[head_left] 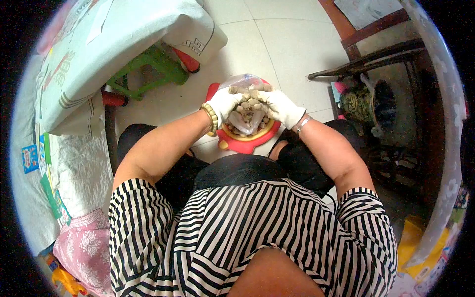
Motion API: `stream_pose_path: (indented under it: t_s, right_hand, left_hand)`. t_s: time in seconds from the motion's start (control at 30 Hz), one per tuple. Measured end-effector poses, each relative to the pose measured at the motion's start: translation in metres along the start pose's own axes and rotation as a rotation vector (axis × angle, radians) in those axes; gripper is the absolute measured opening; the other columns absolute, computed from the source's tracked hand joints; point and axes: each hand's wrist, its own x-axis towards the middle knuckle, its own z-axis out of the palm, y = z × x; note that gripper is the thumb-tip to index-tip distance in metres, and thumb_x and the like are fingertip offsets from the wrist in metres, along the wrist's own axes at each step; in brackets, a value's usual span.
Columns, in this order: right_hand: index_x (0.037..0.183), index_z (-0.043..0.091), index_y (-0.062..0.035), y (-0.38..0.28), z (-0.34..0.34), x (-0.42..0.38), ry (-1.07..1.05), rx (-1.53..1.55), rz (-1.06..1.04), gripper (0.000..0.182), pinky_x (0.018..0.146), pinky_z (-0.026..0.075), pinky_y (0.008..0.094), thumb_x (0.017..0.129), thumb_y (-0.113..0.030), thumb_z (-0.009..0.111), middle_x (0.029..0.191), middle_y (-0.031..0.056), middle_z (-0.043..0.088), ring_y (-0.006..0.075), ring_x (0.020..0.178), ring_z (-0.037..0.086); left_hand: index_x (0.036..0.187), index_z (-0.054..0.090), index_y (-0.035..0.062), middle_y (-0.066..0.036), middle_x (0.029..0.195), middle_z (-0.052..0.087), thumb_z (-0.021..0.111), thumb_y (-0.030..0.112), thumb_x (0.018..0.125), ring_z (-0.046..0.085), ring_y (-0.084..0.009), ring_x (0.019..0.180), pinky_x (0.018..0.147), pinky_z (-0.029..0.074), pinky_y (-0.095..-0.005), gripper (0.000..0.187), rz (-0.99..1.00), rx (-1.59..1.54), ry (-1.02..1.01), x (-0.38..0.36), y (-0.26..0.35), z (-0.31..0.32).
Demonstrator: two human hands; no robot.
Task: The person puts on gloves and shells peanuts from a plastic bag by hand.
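My left hand (226, 102) and my right hand (280, 106), both in white gloves, meet above an open clear plastic bag (242, 124). Small tan, roundish pieces (250, 110) fill the bag; their kind is not plain. The fingers of both hands are curled in toward each other at the bag's far side, their tips among the tan pieces. What exactly they pinch is hard to make out. Under the bag is a red stool-like base (246, 145) with a yellow ring. A beaded bracelet circles my left wrist, and a silver-coloured band my right.
At the left stands a table with a pale cloth (123, 44), a green plastic stool (153, 72) under it. Dark wooden furniture (376, 59) lines the right side, with a bag of greenish stuff (358, 105) beside it. Light tiles (277, 37) cover the floor.
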Motion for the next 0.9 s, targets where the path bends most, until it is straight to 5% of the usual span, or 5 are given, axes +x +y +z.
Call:
stream_pose_path:
  t_s: [0.27, 0.47, 0.57, 0.67, 0.9]
  right_hand:
    - [0.109, 0.053, -0.0030, 0.006, -0.008, 0.011, -0.070, 0.015, -0.004, 0.019, 0.061, 0.055, 0.0222, 0.091, -0.007, 0.052, 0.096, 0.0100, 0.063, 0.0171, 0.078, 0.065]
    - [0.110, 0.054, -0.0042, 0.011, -0.001, 0.011, 0.137, -0.206, -0.042, 0.021, 0.062, 0.051, 0.0258, 0.092, -0.014, 0.051, 0.093, 0.0074, 0.063, 0.0148, 0.074, 0.062]
    - [0.108, 0.057, 0.0008, 0.020, -0.010, 0.014, 0.176, -0.554, -0.171, 0.027, 0.075, 0.048, 0.0329, 0.090, -0.017, 0.047, 0.095, 0.0107, 0.063, 0.0205, 0.084, 0.061]
    - [0.114, 0.055, 0.0020, 0.019, -0.015, 0.021, 0.174, -0.815, -0.152, 0.028, 0.080, 0.045, 0.0266, 0.094, -0.013, 0.043, 0.102, 0.0085, 0.062, 0.0131, 0.089, 0.055]
    - [0.111, 0.056, 0.0009, 0.011, -0.001, 0.011, 0.193, -0.924, -0.280, 0.025, 0.074, 0.046, 0.0246, 0.093, -0.012, 0.045, 0.098, 0.0068, 0.062, 0.0116, 0.083, 0.055]
  left_hand:
    - [0.103, 0.059, 0.0037, -0.005, 0.091, 0.063, 0.061, 0.012, 0.086, 0.060, -0.0118, 0.074, 0.067, 0.051, -0.0253, 0.019, -0.029, 0.011, 0.055, -0.001, 0.001, 0.003]
    - [0.113, 0.056, 0.0035, -0.007, 0.099, 0.063, 0.055, 0.016, 0.090, 0.061, -0.0150, 0.083, 0.073, 0.051, -0.0281, 0.026, -0.094, -0.028, 0.013, 0.012, -0.014, -0.009]
    - [0.118, 0.053, 0.0030, -0.011, 0.105, 0.062, 0.048, 0.016, 0.093, 0.061, -0.0182, 0.090, 0.078, 0.052, -0.0305, 0.029, -0.152, -0.161, -0.079, 0.014, -0.016, -0.008]
    - [0.122, 0.048, 0.0015, -0.014, 0.113, 0.058, 0.041, 0.015, 0.095, 0.060, -0.0218, 0.098, 0.082, 0.052, -0.0326, 0.031, -0.240, -0.232, -0.075, 0.011, -0.011, -0.005]
    - [0.130, 0.037, -0.0019, -0.016, 0.119, 0.054, 0.028, 0.009, 0.096, 0.057, -0.0263, 0.106, 0.091, 0.049, -0.0354, 0.036, -0.252, -0.293, -0.035, 0.010, -0.005, -0.006]
